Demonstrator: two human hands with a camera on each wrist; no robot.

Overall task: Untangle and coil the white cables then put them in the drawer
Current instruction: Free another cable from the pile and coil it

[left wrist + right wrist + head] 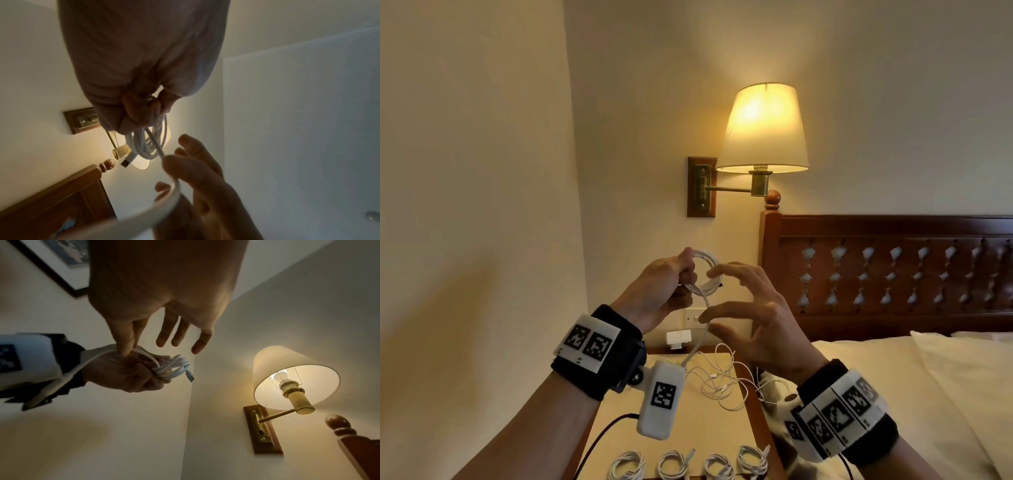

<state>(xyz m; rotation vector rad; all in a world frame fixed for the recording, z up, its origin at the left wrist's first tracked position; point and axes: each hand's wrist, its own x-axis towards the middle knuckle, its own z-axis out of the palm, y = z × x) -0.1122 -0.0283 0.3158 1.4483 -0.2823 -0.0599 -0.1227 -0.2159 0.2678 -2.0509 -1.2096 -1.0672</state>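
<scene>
coiling a cable above the bench

left hand (664, 284) clenches the coil (707, 274) to keep its loops; right hand (753, 318) pinches the tail (705, 308), other fingers loose, likely to feed another turn.

Cream walls (482, 154) meeting in 1 corner at 11 o'clock. Lit wall lamp (762, 126), pale shade, brass swing arm on a wooden backplate (701, 186), at 12 o'clock. Carved dark-wood headboard (893, 270) with knob finial, 3 o'clock. Bed, cream linen (893, 394), 4 o'clock. Framed picture (61, 261), possibly a print, blurred.
</scene>
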